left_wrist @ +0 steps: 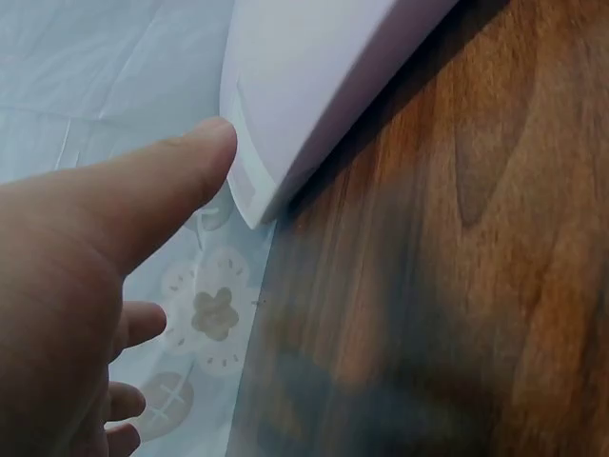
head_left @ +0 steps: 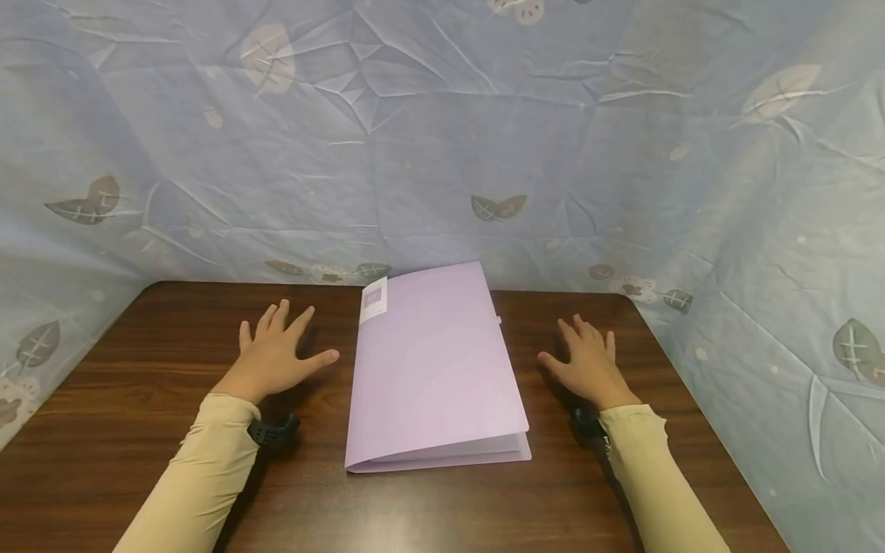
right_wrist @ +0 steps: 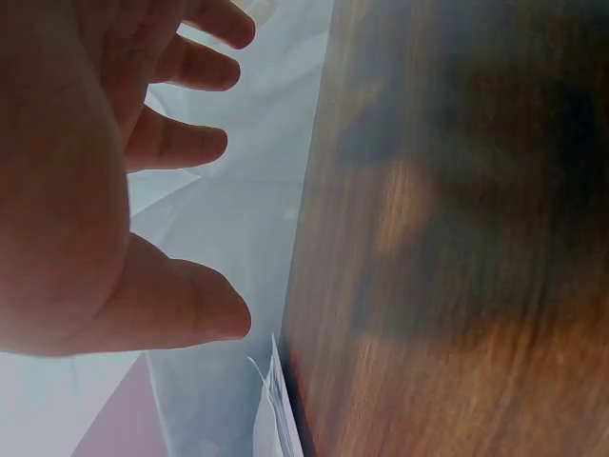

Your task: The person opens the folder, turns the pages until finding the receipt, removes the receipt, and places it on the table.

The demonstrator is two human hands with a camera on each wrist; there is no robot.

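Observation:
A light purple folder lies in the middle of the brown table, its spine to the left and its cover slightly raised at the near right corner. Pale sheets show inside along the near edge. A white label sits at the upper left of the cover. To the left of the folder, my left hand hovers palm down with fingers spread, holding nothing. My right hand is on the other side, fingers apart and also holding nothing. In the left wrist view the thumb overlaps the folder's spine.
The wood-grain table ends at a pale blue cloth printed with leaves, which hangs behind it and along both sides. The folder's far edge reaches close to the cloth. Dark bands are on both wrists.

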